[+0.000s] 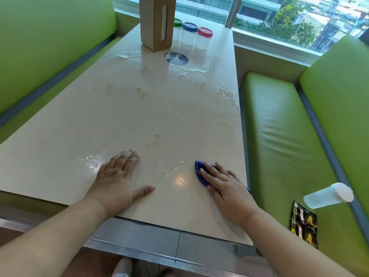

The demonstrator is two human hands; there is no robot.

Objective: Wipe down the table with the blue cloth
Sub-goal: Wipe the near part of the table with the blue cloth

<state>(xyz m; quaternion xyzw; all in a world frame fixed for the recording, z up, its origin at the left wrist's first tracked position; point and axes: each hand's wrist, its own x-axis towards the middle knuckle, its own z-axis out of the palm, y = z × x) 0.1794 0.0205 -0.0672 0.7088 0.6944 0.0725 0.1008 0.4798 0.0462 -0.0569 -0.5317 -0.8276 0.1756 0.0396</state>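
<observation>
Wiping underway: right hand [223,184] pressed flat on blue cloth [199,172], left hand [117,176] spread flat on table [60,156]; next likely push toward far puddles [225,92].

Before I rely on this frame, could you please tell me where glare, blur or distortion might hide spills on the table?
Head view: daylight from the window glares off the table, brightest in a spot beside the blue cloth; the wide lens bows the table's edges; the fingertips of the left hand are blurred; the right hand looks sharp.
</observation>
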